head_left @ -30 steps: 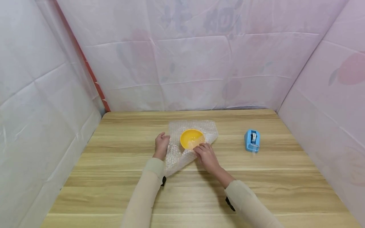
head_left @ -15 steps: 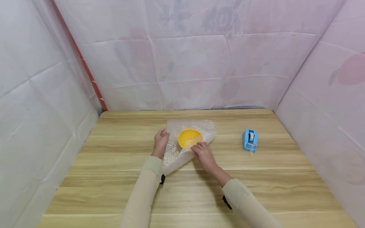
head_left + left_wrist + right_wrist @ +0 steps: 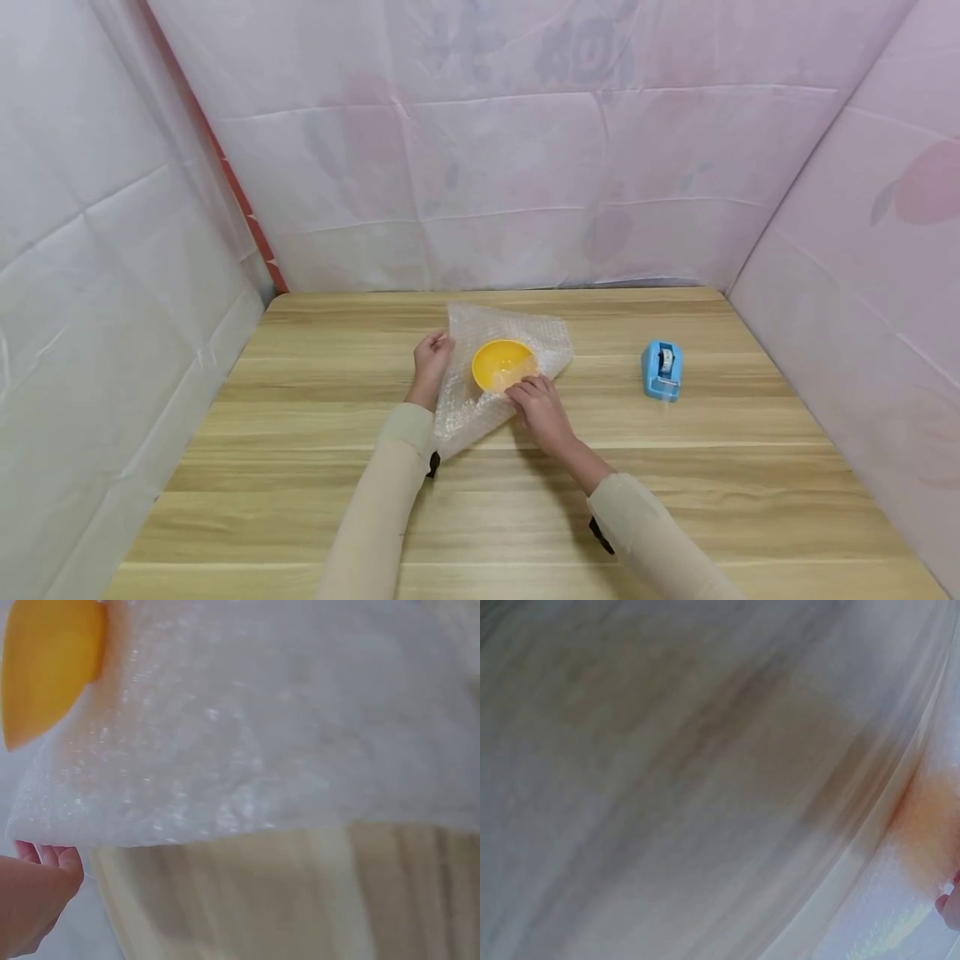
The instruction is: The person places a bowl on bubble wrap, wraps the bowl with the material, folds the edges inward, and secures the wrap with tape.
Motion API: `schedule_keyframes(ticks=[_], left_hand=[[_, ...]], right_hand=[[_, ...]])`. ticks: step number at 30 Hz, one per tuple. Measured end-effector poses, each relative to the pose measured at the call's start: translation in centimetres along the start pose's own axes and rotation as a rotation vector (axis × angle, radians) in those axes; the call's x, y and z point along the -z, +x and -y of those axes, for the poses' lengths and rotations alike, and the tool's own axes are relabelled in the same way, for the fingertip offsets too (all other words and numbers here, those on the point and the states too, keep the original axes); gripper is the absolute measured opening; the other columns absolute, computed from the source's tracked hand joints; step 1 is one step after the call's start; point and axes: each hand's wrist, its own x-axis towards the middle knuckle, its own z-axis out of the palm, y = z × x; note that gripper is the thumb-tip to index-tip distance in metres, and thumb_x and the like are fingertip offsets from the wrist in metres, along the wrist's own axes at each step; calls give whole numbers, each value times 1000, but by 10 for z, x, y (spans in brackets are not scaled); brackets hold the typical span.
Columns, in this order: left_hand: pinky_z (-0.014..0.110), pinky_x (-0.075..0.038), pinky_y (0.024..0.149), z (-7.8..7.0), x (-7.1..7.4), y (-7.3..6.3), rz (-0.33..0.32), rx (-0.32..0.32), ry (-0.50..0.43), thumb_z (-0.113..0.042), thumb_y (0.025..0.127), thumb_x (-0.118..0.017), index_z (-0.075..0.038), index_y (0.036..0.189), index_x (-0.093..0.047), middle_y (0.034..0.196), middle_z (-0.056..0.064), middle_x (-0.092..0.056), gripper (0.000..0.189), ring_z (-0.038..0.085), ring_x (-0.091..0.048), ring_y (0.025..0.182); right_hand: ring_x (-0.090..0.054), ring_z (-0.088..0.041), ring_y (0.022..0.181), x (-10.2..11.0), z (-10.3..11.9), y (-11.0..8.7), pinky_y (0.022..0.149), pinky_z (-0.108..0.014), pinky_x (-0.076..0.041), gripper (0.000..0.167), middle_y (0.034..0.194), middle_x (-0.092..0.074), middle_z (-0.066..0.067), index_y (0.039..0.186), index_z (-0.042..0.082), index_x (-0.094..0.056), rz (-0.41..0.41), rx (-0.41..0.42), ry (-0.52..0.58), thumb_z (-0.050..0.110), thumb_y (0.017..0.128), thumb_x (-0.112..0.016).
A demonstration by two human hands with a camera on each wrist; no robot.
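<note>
A yellow bowl (image 3: 495, 360) stands on a sheet of bubble wrap (image 3: 553, 332) on the wooden table. The sheet's near side is folded up, its tip lying over the bowl's front rim. My right hand (image 3: 542, 410) holds that folded part against the bowl; its fingertips partly hide the rim. On the left, my left hand (image 3: 432, 365) pinches the sheet's left edge, which is raised off the table. The left wrist view shows the fingers (image 3: 49, 855) at the edge of the wrap. Only a fingertip (image 3: 951, 906) of the right hand appears in the right wrist view.
A blue tape dispenser (image 3: 662, 369) with a roll of tape stands to the right of the wrap. White and pink sheeting (image 3: 487, 167) hangs behind the table's far edge and along both sides.
My left hand has moved slightly up and to the right, and the wrap's far left corner has risen with it. My right hand stays at the bowl's front rim.
</note>
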Motion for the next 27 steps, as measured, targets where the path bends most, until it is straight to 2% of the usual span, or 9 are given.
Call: schedule_keyframes(ticks=[3, 10, 13, 15, 17, 20, 22, 24, 27], left_hand=[[27, -50, 72, -4, -4, 4, 37, 5, 52, -30, 80, -70, -6, 116, -63, 90, 5, -63, 43, 14, -57, 81], [20, -42, 55, -18, -23, -1, -7, -97, 96, -28, 78, -72, -8, 107, -69, 74, -2, -55, 36, 10, -47, 66], [27, -45, 64, -38, -25, -14, 17, -23, 153, -32, 79, -72, -9, 112, -66, 80, 2, -54, 41, 15, -48, 73], [25, -42, 59, -38, -27, -15, -14, -59, 145, -33, 77, -74, -10, 107, -69, 75, 0, -52, 39, 14, -46, 68], [31, -45, 66, -46, -28, -19, -5, 0, 189, -33, 79, -72, -11, 110, -68, 80, 4, -53, 39, 18, -48, 74], [21, -43, 58, -34, -29, -15, -66, -101, 166, -32, 77, -73, -18, 98, -72, 73, -4, -53, 26, 10, -48, 68], [20, -48, 62, -45, -30, -24, -90, -98, 207, -36, 79, -71, -22, 93, -73, 75, -4, -59, 20, 10, -54, 71], [18, -48, 61, 5, -31, 11, -103, -155, 211, -44, 77, -71, -27, 84, -72, 74, -10, -61, 18, 7, -56, 69], [25, -53, 66, 22, -33, 26, -83, -130, 255, -42, 79, -69, -21, 84, -72, 82, -2, -67, 21, 15, -62, 75]], right_hand=[[-58, -29, 90, 1, 0, 0, 92, -49, -41, 7, 84, -69, -8, 86, 3, -67, -1, 0, 6, -1, 81, -64], [-59, -29, 91, 1, -2, -1, 92, -49, -41, 6, 84, -68, -7, 85, 3, -66, -14, 13, 7, -1, 81, -65], [-59, -29, 89, 0, -1, 0, 91, -48, -42, 6, 84, -68, -7, 85, 3, -67, -18, 18, 10, 0, 80, -65], [-59, -29, 89, 0, -1, 0, 90, -48, -42, 6, 83, -69, -7, 85, 3, -67, -19, 20, 6, 0, 80, -66], [-59, -28, 88, 0, 0, 1, 90, -47, -42, 6, 83, -69, -7, 85, 4, -67, -17, 22, -1, 0, 80, -66], [-59, -28, 88, 1, 1, 2, 90, -47, -42, 6, 83, -69, -7, 85, 4, -67, -9, 17, -2, 0, 81, -65], [-59, -28, 89, 1, 1, 2, 91, -47, -42, 6, 83, -69, -7, 85, 4, -67, -1, 14, 6, 0, 82, -64], [-59, -29, 89, 2, 2, 3, 91, -48, -42, 6, 84, -69, -7, 86, 4, -67, 6, 11, 11, 1, 82, -64], [-59, -29, 89, 3, 2, 3, 90, -48, -42, 6, 84, -69, -8, 85, 3, -67, 11, 8, 15, 1, 82, -63]])
